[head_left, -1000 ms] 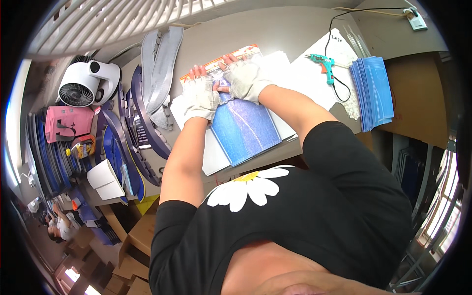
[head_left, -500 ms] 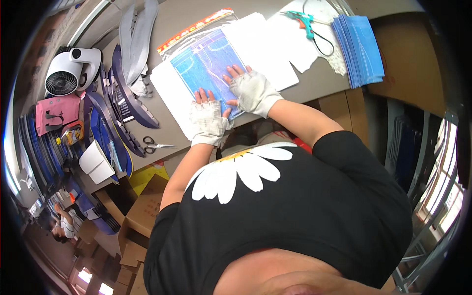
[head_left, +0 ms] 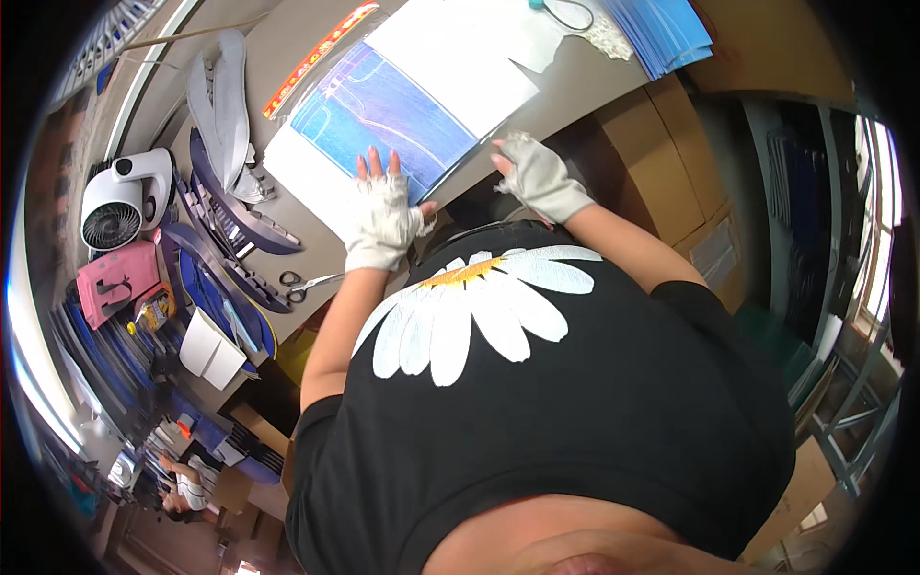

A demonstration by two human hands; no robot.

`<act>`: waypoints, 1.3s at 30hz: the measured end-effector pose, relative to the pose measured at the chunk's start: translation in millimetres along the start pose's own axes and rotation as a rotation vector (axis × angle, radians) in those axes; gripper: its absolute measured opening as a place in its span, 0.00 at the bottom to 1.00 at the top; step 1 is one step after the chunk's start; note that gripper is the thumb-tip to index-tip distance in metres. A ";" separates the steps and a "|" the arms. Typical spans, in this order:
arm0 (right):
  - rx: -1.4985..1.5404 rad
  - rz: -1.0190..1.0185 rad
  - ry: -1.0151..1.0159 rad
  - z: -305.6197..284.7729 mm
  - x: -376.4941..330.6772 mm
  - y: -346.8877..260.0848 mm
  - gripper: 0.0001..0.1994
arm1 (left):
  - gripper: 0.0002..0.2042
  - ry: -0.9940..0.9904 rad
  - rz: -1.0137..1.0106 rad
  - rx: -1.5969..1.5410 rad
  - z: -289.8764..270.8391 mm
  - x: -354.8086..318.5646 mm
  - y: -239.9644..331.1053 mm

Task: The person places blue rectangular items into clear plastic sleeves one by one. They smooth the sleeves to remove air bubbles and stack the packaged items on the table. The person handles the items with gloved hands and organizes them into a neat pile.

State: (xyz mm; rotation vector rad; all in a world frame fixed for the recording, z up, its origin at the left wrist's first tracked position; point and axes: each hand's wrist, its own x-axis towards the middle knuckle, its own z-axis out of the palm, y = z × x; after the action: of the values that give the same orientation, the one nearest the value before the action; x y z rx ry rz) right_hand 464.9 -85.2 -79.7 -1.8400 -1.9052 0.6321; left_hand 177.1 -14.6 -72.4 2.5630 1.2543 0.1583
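Since half a second ago the right hand [head_left: 542,180] has come off the blue denim-print piece [head_left: 398,113] and now hangs by the table's [head_left: 592,107] near edge, while the left hand [head_left: 381,216] stays at the piece's near end; the whole view has shifted as well. The piece lies just ahead of the two hands, a flat, slanted rectangle in lighter and deeper blue, printed with pale seams and pocket lines. The left hand is flat and spread, palm down, fingertips on the piece's near left part. The right hand is loosely bent and half open, with nothing visible in it; whether it touches the piece's corner I cannot tell. Both wear pale fingerless gloves. The piece seems to sit inside a clear sleeve [head_left: 328,75] with a red-and-orange strip [head_left: 321,59] along its far end, and white sheets [head_left: 446,62] lie beneath and beyond it. Left of the left hand are scissors [head_left: 309,285], then dark purple curved parts [head_left: 244,206], a pink case [head_left: 117,282] whose contents are hidden, and a white fan [head_left: 120,206]. Far ahead of the right hand is a blue stack [head_left: 661,38]; to its right stands a cardboard box [head_left: 661,153], its inside hidden.
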 end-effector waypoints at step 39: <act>0.908 0.960 0.078 18.2 92.1 2.2 0.19 | 0.40 -0.008 -0.268 0.058 -13.9 -33.9 1.1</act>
State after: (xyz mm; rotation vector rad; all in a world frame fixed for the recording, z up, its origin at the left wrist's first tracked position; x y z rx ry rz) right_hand 452.3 6.2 -97.2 -1.9205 -0.3649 1.3789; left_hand 154.0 -39.1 -57.9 2.4084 1.6037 0.0568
